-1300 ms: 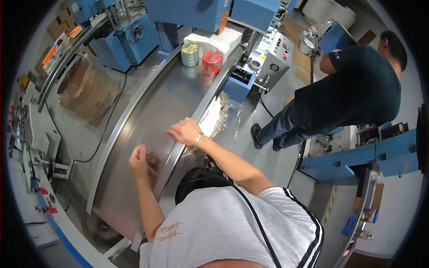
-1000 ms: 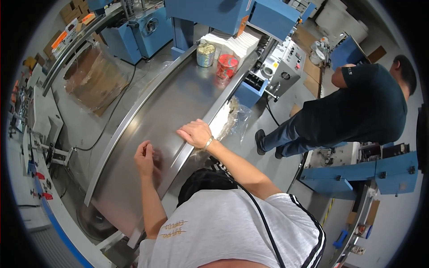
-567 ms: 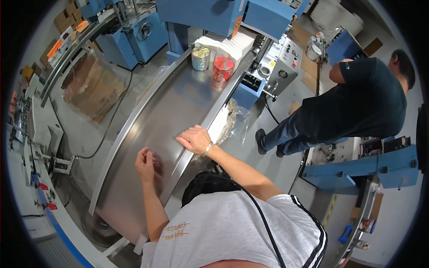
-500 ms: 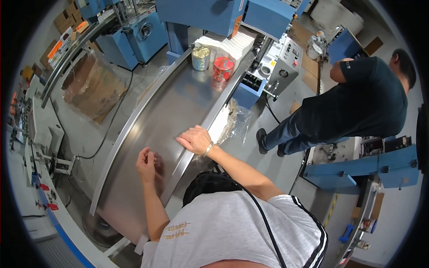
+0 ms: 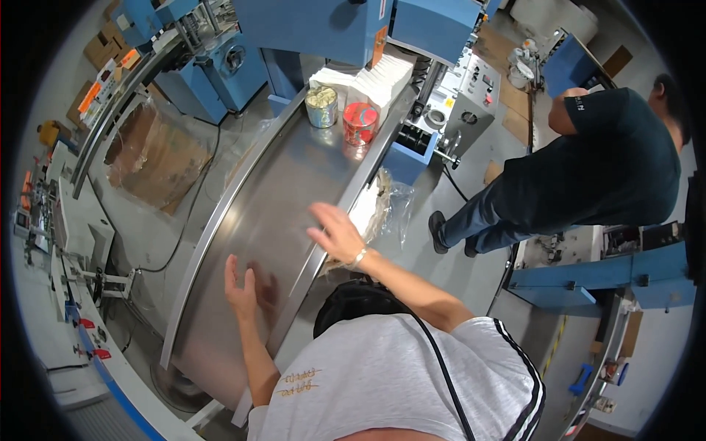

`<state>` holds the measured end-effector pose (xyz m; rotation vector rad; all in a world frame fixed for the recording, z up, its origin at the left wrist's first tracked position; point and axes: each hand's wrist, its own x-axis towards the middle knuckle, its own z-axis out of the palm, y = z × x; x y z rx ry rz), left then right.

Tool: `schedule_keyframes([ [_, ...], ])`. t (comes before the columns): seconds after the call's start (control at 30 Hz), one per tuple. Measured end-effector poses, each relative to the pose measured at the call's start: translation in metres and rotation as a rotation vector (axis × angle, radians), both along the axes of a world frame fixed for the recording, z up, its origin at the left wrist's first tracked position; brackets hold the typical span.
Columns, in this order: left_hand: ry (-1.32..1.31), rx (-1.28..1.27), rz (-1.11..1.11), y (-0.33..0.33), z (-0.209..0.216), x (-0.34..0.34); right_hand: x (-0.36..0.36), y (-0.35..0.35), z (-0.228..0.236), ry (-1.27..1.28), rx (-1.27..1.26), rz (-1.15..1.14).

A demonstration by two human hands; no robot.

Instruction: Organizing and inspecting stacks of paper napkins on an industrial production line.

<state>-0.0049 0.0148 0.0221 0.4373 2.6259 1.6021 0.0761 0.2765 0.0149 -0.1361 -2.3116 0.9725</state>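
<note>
- Our left hand (image 5: 241,292), fingers parted, empty, is over the metal table (image 5: 257,206) before us.
- Our right hand (image 5: 338,235), fingers loosely spread, empty, is near its rim (image 5: 300,285).

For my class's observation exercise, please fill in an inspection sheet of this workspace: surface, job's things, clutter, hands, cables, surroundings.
Surface: steel table, shiny, with raised rims along both long sides.
Job's things: silver-blue cylinder and red cylinder, upright side by side at the far end; white stack behind them.
Clutter: clear plastic beside the table's right rim; brown sheet material in plastic on the floor to the left.
Hands: left hand open over the table; right hand open by the right rim; nothing seen in either.
Cables: black cable on the floor; black cord across the wearer's shirt.
Surroundings: blue machine ahead; person in dark shirt to the right.
</note>
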Motion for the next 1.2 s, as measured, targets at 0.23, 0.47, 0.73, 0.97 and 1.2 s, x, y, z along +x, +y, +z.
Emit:
schedule_keyframes([
  [0.23, -0.123, 0.301, -0.148, 0.067, 0.023, -0.048, -0.002, 0.112, -0.001, -0.354, -0.091, -0.415],
  [0.47, -0.182, 0.424, -0.320, 0.191, 0.001, -0.116, -0.046, 0.168, 0.008, -0.390, -0.158, -0.491],
  [0.73, -0.146, 0.406, -0.372, 0.289, 0.001, -0.165, -0.102, 0.217, 0.039, -0.494, -0.303, -0.468],
  [0.97, -0.229, 0.420, -0.310, 0.336, 0.011, -0.201, -0.112, 0.226, 0.017, -0.415, -0.408, -0.588],
  [1.2, -0.194, 0.326, -0.384, 0.393, 0.011, -0.247, -0.102, 0.223, 0.006, -0.441, -0.316, -0.544],
])
